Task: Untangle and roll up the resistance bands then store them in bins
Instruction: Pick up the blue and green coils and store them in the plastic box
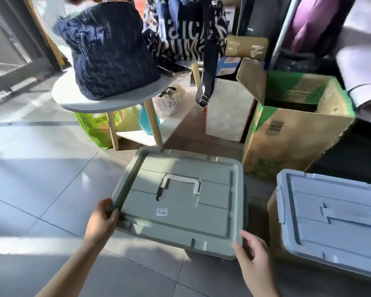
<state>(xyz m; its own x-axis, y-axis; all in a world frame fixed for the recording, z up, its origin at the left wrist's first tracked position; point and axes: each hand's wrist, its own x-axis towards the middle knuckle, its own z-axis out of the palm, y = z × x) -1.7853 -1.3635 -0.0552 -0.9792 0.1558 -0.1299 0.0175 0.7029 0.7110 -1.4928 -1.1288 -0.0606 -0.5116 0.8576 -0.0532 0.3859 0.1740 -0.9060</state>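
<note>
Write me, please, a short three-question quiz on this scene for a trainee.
1. True or false: the left hand grips the green lid at its left edge.
2. Choose one: the blue bin on the right is A) lidded, B) open, C) overturned.
3. Short answer: what colour is the handle on the green lid?

Key: 1 true; 2 A; 3 white.
</note>
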